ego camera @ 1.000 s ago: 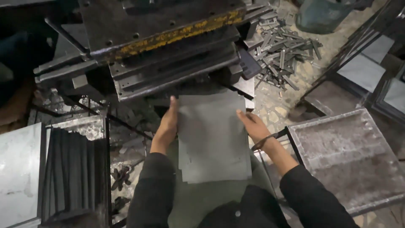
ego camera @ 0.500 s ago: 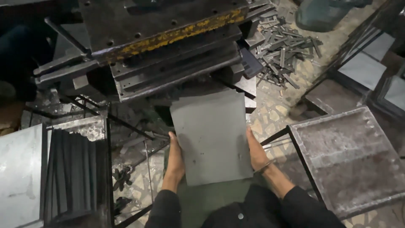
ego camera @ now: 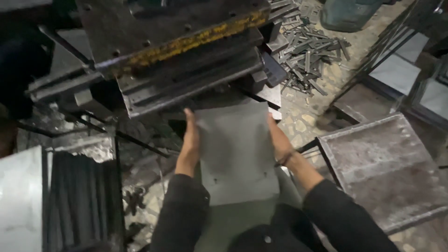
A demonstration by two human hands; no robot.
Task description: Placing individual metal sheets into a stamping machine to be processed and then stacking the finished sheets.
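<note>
- Head view: the left hand [ego camera: 190, 140] lies flat along the left edge of a flat grey rectangular metal sheet [ego camera: 235, 154], fingers stretched forward and pressed against that edge.
- The right hand [ego camera: 279, 140] lies along the sheet's right edge in the same way, palm turned inward; a thin dark band circles its wrist.
- Neither hand is closed around the sheet: both are open, and the sheet is clamped between the two palms, edge to edge.
- The sheet lies between the hands, its near end reaching back toward the person's dark-sleeved arms and its far end at the fingertips.
- Just beyond the fingertips, touching or nearly touching the sheet's far edge, stands a heavy dark steel press block with a worn yellow stripe [ego camera: 186, 56]; whether the sheet goes under it I cannot tell.
- Well off to the right of the right hand lies a shallow rusty grey metal tray [ego camera: 387, 172].
- Beyond the right hand, far and to the right, a heap of short grey metal strips [ego camera: 308, 51] is scattered on the stony floor.
- Left of the left hand stands a stack of dark thin plates set on edge [ego camera: 79, 200].
</note>
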